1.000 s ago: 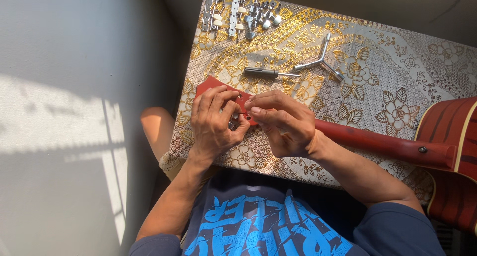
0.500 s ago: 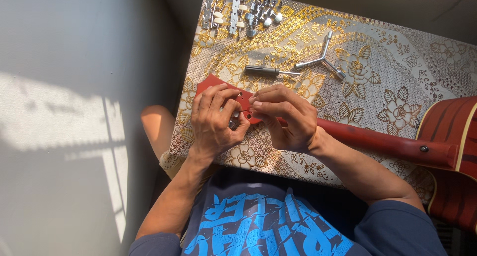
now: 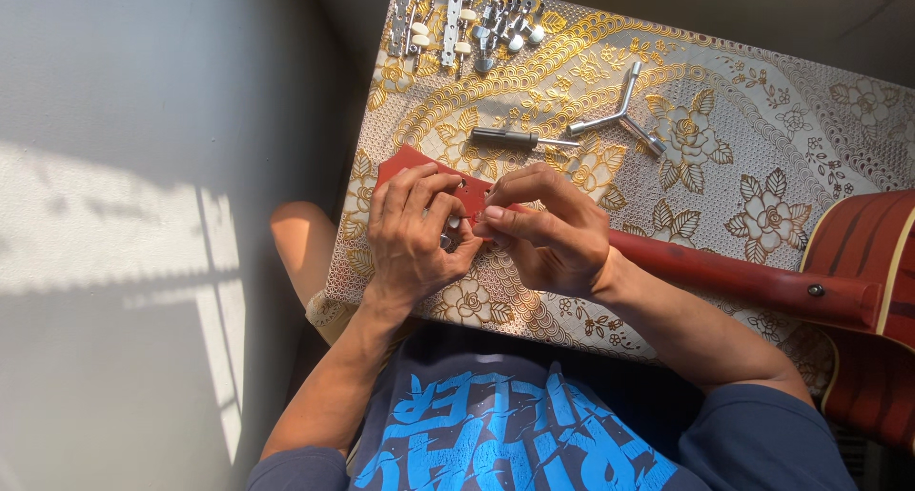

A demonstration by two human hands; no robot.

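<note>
A red guitar headstock (image 3: 410,167) lies on a gold-patterned tablecloth (image 3: 762,138), at the near left of the table, with the neck (image 3: 743,279) running right toward the guitar body (image 3: 872,300) at the right edge. The left hand (image 3: 412,234) is curled over the headstock, fingers pressed down on its face and thumb tucked beneath, so the wood is held steady. The right hand (image 3: 548,235) is pinched narrow, thumb and forefinger closed at the headstock's edge; a very small part seems to be gripped there, but it is too small to be made out. A small metal piece is glimpsed between the two hands. Farther off, a dark-handled screwdriver (image 3: 519,139) lies just beyond the headstock, and a three-armed metal wrench (image 3: 620,119) is set to its right. At the far edge, strips of tuning pegs (image 3: 457,19) with pale buttons are laid in a loose row. For the fitting in hand, it is judged that the headstock should be kept flat and pinned by the left hand, the small part lined up square to its hole before any force is given, and the pinch kept low so that nothing is dropped into the busy pattern of the cloth.
</note>
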